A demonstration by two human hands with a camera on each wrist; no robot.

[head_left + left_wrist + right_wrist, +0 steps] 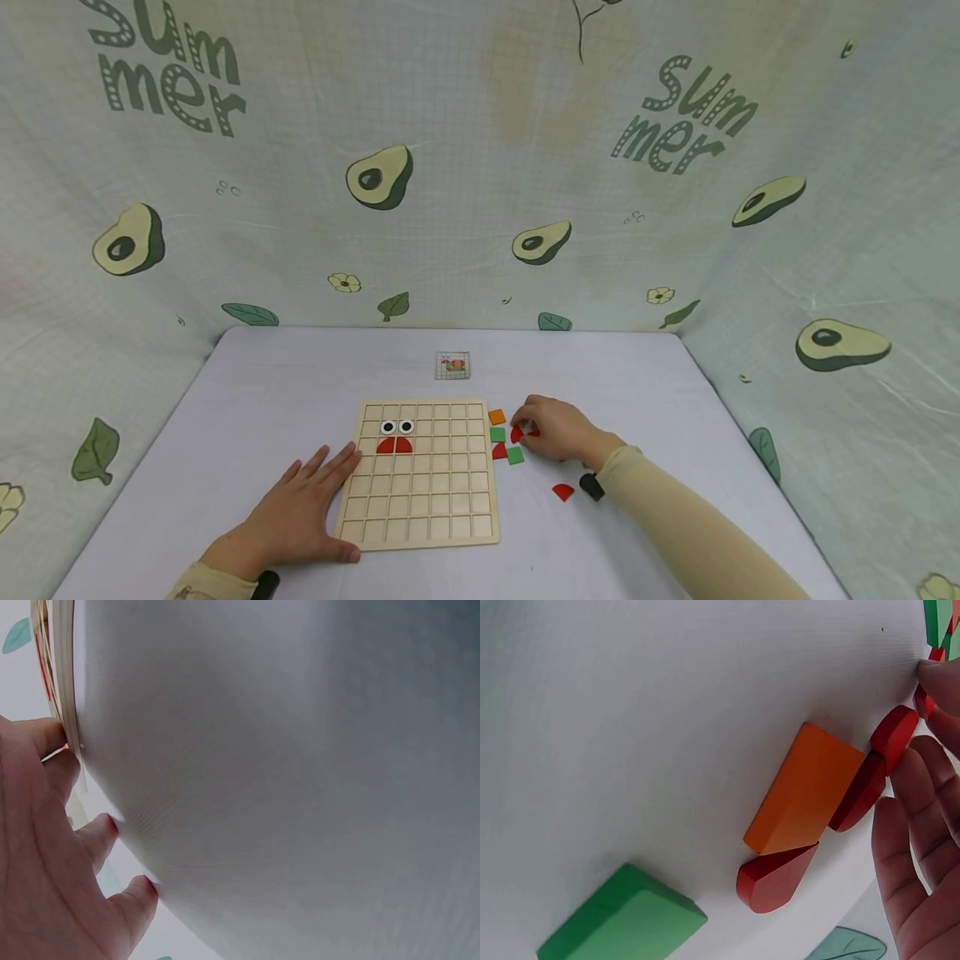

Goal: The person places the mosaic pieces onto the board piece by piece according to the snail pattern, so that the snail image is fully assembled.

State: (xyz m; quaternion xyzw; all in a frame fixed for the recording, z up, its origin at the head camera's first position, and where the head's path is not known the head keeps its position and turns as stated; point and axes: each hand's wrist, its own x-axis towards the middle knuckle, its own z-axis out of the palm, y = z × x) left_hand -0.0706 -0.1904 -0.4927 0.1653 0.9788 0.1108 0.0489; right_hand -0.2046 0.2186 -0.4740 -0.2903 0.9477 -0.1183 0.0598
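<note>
A pale wooden grid board [440,483] lies on the white table. In its upper left cells sit two white-and-black eye pieces [387,427], with two red quarter-circle pieces [403,446] directly below. My left hand [296,508] is spread at the board's left side, fingertips touching its edge and thumb by the lower left corner. Right of the board, my right hand [558,429] pinches a red quarter-circle piece [922,701] between thumb and index finger, low over the table. Its other fingers are loosely bent beside more red pieces [861,793], which the hand mostly covers in the head view.
Beside the board's right edge lie an orange square [497,417], green squares [515,455] and a red piece [500,452]. Nearer the right forearm is another red piece [563,492]. A small picture card [453,366] lies behind the board. Printed cloth [465,100] hangs around the table.
</note>
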